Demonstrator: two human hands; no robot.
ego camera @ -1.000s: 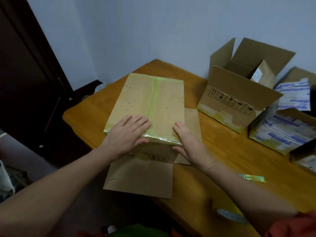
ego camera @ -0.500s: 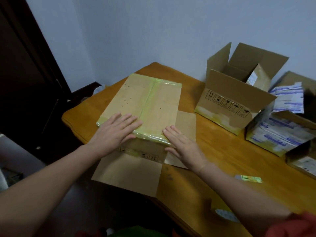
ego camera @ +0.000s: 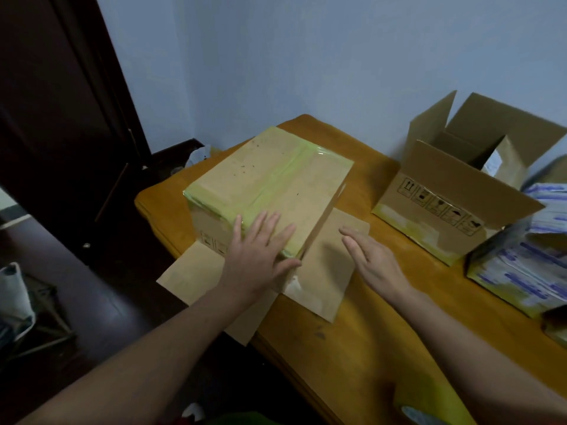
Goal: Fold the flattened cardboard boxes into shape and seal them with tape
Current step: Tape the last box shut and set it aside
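My left hand (ego camera: 257, 259) presses flat, fingers straight, on the green-taped top of the cardboard box (ego camera: 270, 179); my right hand (ego camera: 376, 265), fingers relaxed and holding nothing, hangs over its splayed flap (ego camera: 325, 280) on the wooden table (ego camera: 368, 348)

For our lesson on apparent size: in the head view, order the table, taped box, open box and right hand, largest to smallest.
1. table
2. taped box and open box: too alike to rank
3. right hand

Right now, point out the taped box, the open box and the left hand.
taped box (ego camera: 276, 182): head view, top face.
open box (ego camera: 429, 231): head view, front wall.
left hand (ego camera: 259, 254): head view, its back.
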